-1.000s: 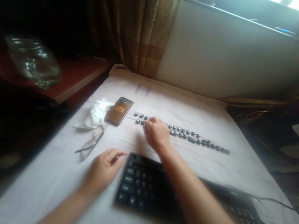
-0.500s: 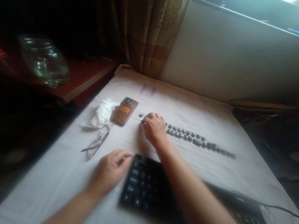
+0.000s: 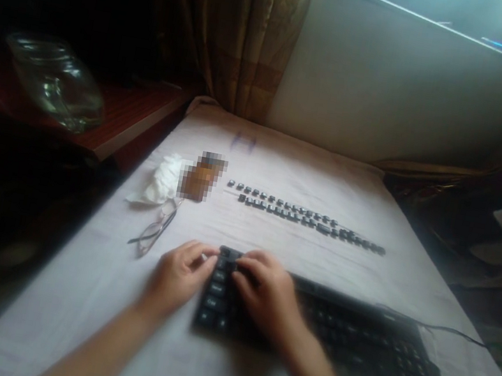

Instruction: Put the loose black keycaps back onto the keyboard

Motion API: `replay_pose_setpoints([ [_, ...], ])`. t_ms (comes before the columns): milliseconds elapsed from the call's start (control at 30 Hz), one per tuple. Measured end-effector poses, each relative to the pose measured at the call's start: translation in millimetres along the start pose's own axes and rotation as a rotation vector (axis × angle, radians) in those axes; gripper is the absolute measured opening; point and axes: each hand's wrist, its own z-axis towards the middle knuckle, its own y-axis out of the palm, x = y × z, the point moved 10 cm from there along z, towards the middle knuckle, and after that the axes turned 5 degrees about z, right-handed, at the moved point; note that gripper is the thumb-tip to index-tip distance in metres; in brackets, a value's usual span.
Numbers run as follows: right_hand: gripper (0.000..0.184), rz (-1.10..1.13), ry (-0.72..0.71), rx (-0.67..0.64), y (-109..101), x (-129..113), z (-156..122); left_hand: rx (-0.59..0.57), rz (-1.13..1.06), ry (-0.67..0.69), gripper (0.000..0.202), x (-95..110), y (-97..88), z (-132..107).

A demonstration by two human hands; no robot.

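A black keyboard [image 3: 361, 337] lies on the white cloth in front of me. My left hand [image 3: 182, 273] is at its upper left corner, thumb and forefinger closed on the edge. Over the left end of the keys, my right hand [image 3: 267, 288] is curled, its thumb and fingertips pinched together near the top row. A small dark keycap seems to be between them, mostly hidden. Beyond the keyboard, loose keycaps lie in two long slanting rows, a far row [image 3: 279, 202] and a nearer row [image 3: 323, 228].
Left of the rows are a pixelated brown phone [image 3: 204, 180], crumpled white tissue [image 3: 162, 179] and eyeglasses [image 3: 156, 229]. A glass jar [image 3: 59, 89] stands on a wooden surface [image 3: 131, 121] at the left. The keyboard's cable [image 3: 444, 328] runs off right.
My right hand has come back from the left end of the keycap rows to the keyboard. One keycap is gone from the nearer row's left end. My left hand stays at the corner.
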Motion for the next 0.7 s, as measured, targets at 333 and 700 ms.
replay_pose_setpoints([
  [333,0.015,-0.083,-0.059,0.032,7.3,-4.7,2.7,-0.065,0.180,0.305,0.044,37.6,4.7,-12.2],
  [700,0.014,-0.046,0.124,-0.063,8.8,2.7,12.1,-0.051,0.204,0.314,0.040,36.1,4.0,-14.2],
])
